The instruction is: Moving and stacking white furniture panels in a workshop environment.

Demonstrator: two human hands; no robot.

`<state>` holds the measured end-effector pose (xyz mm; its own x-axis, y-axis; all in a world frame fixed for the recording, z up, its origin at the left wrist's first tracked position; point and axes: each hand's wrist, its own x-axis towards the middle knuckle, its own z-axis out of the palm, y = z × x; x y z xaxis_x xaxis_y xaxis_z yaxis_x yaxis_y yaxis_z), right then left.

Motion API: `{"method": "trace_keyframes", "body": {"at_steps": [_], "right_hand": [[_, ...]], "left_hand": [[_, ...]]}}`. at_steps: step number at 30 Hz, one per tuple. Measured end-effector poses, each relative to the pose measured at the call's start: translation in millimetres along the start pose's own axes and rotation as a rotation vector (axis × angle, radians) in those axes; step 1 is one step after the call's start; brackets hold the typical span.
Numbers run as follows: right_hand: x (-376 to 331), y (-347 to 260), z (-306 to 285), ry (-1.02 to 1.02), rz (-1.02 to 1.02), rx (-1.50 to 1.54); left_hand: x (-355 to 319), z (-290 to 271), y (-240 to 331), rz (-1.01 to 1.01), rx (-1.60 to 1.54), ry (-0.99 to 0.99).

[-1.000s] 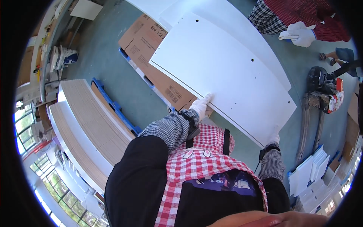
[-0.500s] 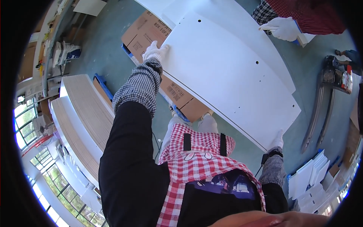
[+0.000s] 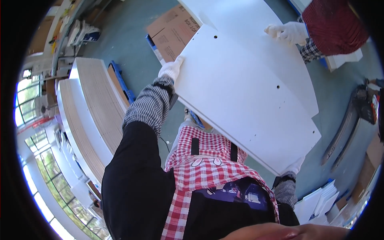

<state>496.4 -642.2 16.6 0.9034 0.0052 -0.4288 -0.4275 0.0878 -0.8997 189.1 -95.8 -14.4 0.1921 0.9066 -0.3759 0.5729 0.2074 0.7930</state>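
Observation:
A large white panel (image 3: 240, 96) with a few drilled holes lies in front of me, its near edge close to my apron. My left hand (image 3: 171, 69), in a white knitted glove, is closed on the panel's left edge, thumb on top. At the near right corner my right hand (image 3: 294, 165), also gloved, grips the panel, its fingers partly hidden underneath. Beneath and beyond it more white panel (image 3: 244, 14) shows, with a curved right side. A co-worker's gloved hand (image 3: 289, 33) is over that far part; whether it touches the surface I cannot tell.
Cardboard boxes (image 3: 173, 37) lie beneath the panels at the far left. A tall stack of boards (image 3: 102, 98) stands to my left beside a blue pallet (image 3: 122, 82). Pallet-truck forks (image 3: 342, 130) lie on the right; white boards (image 3: 318, 202) lean at the near right.
The drilled panel has come nearer to me with both hands on it, covering more of my legs. The co-worker's hand has moved left, over the far panel. My view has shifted slightly.

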Motion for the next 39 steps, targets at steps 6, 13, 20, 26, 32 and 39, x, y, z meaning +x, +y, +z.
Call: {"method": "trace_keyframes", "body": {"at_steps": [6, 13, 20, 26, 32, 39], "right_hand": [[-13.0, 62.8, -61.8, 0.166, -0.161, -0.116], [-31.2, 87.7, -100.7, 0.309, -0.358, -0.523], [-49.7, 50.9, -100.9, 0.210, -0.114, -0.255], [79.5, 47.5, -203.2, 0.162, -0.323, -0.522], [86.8, -16.4, -135.1, 0.037, -0.095, -0.405], [107.7, -11.3, -54.8, -0.032, -0.042, -0.326]], "left_hand": [[-28.4, -11.3, -124.5, -0.044, -0.025, 0.088], [-68.1, -41.0, -196.8, -0.040, -0.107, 0.194], [-140.7, -56.7, -221.9, -0.247, -0.229, 0.224], [-172.0, -49.1, -165.9, -0.368, -0.365, 0.196], [-179.5, -45.9, -167.0, -0.418, -0.377, 0.189], [-157.6, -54.6, -185.8, -0.443, -0.220, 0.277]]}}
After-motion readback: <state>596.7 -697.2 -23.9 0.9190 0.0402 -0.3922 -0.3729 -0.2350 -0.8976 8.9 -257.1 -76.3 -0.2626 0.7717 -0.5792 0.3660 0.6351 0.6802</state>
